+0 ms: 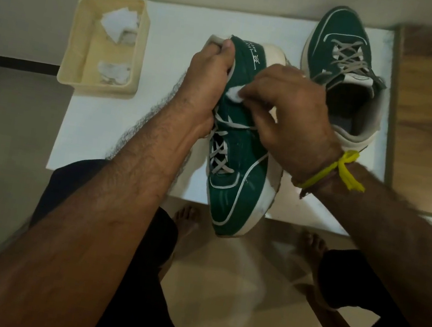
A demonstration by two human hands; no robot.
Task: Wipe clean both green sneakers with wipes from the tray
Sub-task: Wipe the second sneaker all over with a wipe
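The green suede sneaker with white sole and piping (pixel 239 167) is held over the near edge of the white table (pixel 166 76), toe overhanging. The left hand (pixel 208 77) grips its heel collar; the right hand (pixel 287 118) pinches a small white wipe (pixel 234 94) against its side. Hard rubbing could twist the shoe loose, or the wipe may shred.

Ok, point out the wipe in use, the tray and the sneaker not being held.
wipe (pixel 233 94), head view: white wad under right fingertips.
tray (pixel 72 36), head view: left wall.
second sneaker (pixel 341 27), head view: green toe.
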